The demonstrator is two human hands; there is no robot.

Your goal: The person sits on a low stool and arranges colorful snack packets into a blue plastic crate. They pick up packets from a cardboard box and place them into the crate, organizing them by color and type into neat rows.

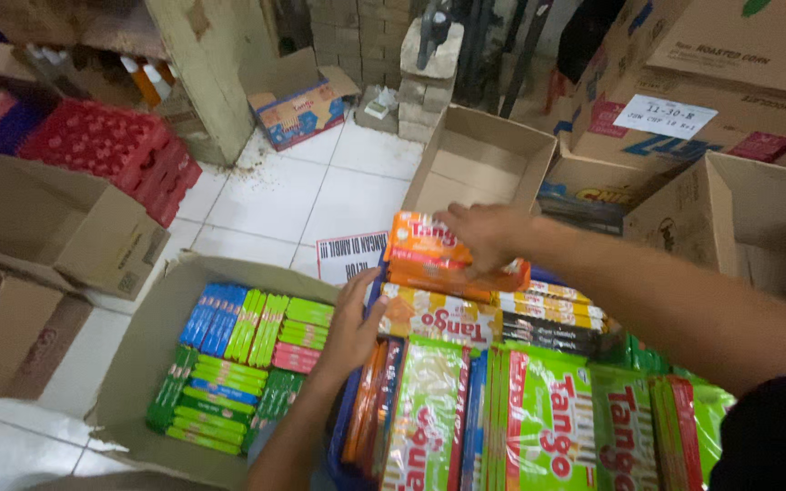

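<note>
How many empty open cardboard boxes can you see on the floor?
3: one far left beside the red crates, one at top centre beyond the right hand, one at the right edge. Others may be hidden outside the frame.

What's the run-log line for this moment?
left hand: on edge of stacked wafer packs | right hand: flat on orange wafer packs | cardboard box: small blue, green, pink packs inside

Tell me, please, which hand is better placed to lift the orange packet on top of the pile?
Probably the right hand. It already lies on the orange packet, fingers spread over its top. The left hand rests lower, at the edge of the pile, beside the box of blue and green packets.
</note>
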